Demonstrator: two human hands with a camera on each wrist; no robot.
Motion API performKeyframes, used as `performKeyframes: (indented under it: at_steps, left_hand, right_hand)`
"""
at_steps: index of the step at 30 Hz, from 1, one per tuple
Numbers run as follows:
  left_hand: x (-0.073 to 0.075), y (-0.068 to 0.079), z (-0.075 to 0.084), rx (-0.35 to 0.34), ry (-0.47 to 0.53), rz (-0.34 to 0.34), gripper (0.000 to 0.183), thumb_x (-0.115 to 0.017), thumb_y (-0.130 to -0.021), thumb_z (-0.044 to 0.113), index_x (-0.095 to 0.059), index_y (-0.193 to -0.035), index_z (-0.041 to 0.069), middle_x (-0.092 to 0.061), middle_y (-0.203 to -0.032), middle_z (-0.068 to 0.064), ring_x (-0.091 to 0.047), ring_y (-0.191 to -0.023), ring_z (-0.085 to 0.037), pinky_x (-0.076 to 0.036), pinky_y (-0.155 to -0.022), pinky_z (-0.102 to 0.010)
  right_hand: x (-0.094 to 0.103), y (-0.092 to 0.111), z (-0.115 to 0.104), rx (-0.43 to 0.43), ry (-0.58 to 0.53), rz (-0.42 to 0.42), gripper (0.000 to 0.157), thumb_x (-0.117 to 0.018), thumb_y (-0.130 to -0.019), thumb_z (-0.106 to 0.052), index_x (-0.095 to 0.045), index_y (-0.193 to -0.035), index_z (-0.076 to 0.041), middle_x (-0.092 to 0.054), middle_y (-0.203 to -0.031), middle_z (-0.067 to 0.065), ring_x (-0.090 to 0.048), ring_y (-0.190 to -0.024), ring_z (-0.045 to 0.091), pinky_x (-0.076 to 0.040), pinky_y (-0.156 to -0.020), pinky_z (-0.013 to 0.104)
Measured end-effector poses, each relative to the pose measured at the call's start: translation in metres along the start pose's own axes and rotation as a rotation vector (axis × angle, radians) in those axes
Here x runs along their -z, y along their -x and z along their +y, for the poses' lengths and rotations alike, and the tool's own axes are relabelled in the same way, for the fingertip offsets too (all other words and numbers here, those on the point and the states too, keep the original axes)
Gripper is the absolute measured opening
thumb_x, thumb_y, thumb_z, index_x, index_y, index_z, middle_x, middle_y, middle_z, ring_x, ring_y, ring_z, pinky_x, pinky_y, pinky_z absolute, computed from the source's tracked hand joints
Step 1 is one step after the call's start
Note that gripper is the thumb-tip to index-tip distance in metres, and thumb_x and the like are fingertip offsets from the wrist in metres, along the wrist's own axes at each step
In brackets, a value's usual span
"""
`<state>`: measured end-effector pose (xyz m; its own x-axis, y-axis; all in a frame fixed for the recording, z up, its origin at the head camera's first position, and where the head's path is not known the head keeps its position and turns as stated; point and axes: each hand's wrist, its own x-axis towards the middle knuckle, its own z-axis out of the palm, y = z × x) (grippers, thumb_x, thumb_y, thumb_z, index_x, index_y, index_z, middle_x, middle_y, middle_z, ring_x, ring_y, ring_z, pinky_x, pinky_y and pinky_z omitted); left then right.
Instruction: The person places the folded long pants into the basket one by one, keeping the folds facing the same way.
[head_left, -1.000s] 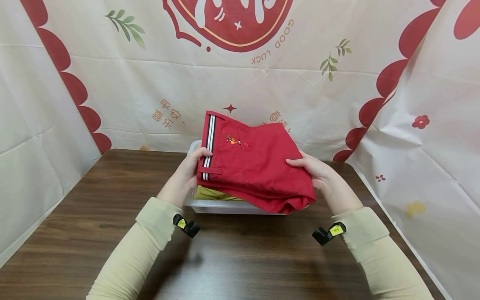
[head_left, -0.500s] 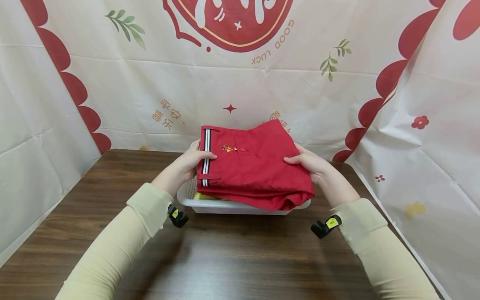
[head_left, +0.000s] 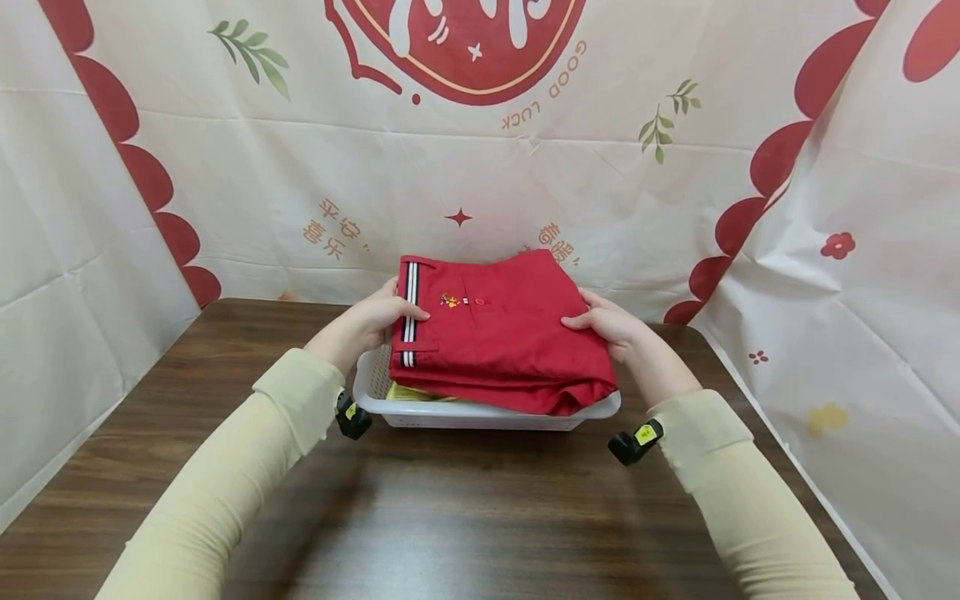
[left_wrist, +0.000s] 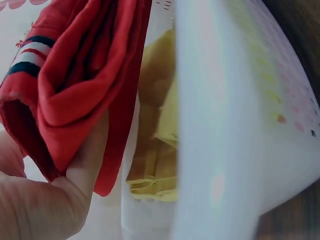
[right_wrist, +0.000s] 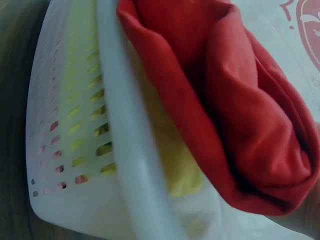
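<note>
Folded red pants (head_left: 510,325) are held level over a white basket (head_left: 480,419), overlapping its rim in the head view. A black-and-white striped waistband (head_left: 411,312) runs along their left end, near a small embroidered figure and a button. My left hand (head_left: 363,325) grips the waistband end, thumb on top and fingers underneath. At the other end my right hand (head_left: 618,329) pinches the folded edge, its thumb on top. In the left wrist view, the pants' layered folds (left_wrist: 90,75) show beside the rim. Yellow folded cloth (right_wrist: 177,160) lies inside the basket below the pants.
The basket has perforated walls (right_wrist: 65,125), and pinkish-red colour shows through some holes. It stands on a dark wooden table (head_left: 450,517) near the back. A printed white cloth backdrop (head_left: 300,167) hangs behind, and more cloth hangs at both sides.
Both hands have lowered the red pants toward the basket and shifted them slightly left. The pants have gone from tilted to flatter, and more of the basket's rim shows.
</note>
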<state>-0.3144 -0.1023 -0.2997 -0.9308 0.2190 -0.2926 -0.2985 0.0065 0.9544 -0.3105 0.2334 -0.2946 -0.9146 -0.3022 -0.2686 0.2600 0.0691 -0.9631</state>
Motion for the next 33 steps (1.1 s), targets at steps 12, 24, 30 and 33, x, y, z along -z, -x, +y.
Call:
performKeyframes:
  at_steps: [12,24,30,33]
  left_hand:
    - [0.003,-0.006,-0.012,0.005,-0.053,-0.012,0.084,-0.059,-0.086,-0.007,-0.013,-0.149,0.024,-0.044,-0.134,-0.017,-0.054,-0.112,-0.029,-0.05,-0.088,-0.044]
    - [0.001,-0.009,-0.021,0.005,-0.178,0.005,0.079,-0.059,-0.087,-0.002,-0.013,-0.149,0.014,-0.04,-0.134,-0.019,-0.051,-0.114,-0.029,-0.046,-0.094,-0.043]
    - [-0.001,-0.007,-0.022,0.003,-0.234,0.02,0.08,-0.06,-0.088,0.002,-0.009,-0.149,0.015,-0.036,-0.136,-0.02,-0.047,-0.116,-0.03,-0.044,-0.096,-0.043]
    - [-0.002,-0.007,-0.023,-0.012,-0.255,0.032,0.092,-0.059,-0.089,0.001,0.004,-0.153,0.019,-0.025,-0.145,-0.02,-0.04,-0.123,-0.031,-0.042,-0.099,-0.044]
  right_hand:
    - [0.002,-0.009,0.012,-0.043,0.029,0.021,0.077,-0.048,-0.096,-0.001,-0.004,-0.155,-0.022,-0.02,-0.153,0.016,-0.044,-0.114,0.024,-0.051,-0.078,0.028]
    - [0.002,-0.009,0.019,-0.022,0.34,0.033,0.085,-0.053,-0.091,-0.001,0.003,-0.154,-0.013,-0.005,-0.155,0.021,-0.024,-0.133,0.037,-0.032,-0.105,0.045]
    - [0.004,-0.009,0.023,0.005,0.417,0.035,0.092,-0.055,-0.09,-0.001,0.01,-0.153,-0.014,0.014,-0.157,0.016,-0.001,-0.141,0.035,-0.013,-0.113,0.049]
    - [0.004,-0.01,0.024,0.028,0.431,0.04,0.093,-0.056,-0.089,0.001,0.009,-0.153,-0.015,0.014,-0.157,0.014,0.0,-0.142,0.034,-0.011,-0.113,0.049]
